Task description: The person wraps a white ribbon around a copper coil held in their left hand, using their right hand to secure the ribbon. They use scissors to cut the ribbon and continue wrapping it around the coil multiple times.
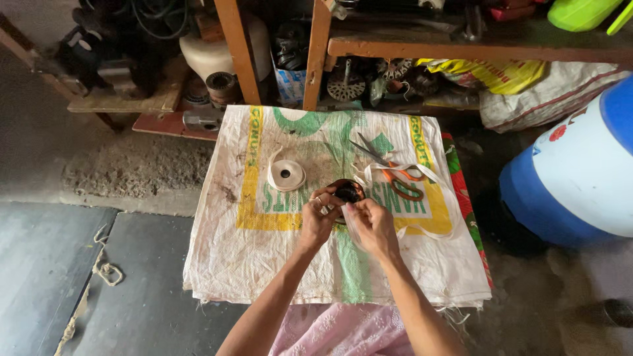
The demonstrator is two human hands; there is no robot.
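My left hand and my right hand meet over a dark round coil-like part on a white woven sack. The left fingers pinch the part's edge. The right fingers hold a strip of white tape that loops out to the right and back. A roll of white tape lies left of the hands. Scissors with orange handles lie just beyond the right hand.
The sack covers a low stand with a red patterned cloth beneath. A blue and white drum stands right. Wooden shelves behind hold motor parts and sacks. A knotted cord lies on the grey floor at left.
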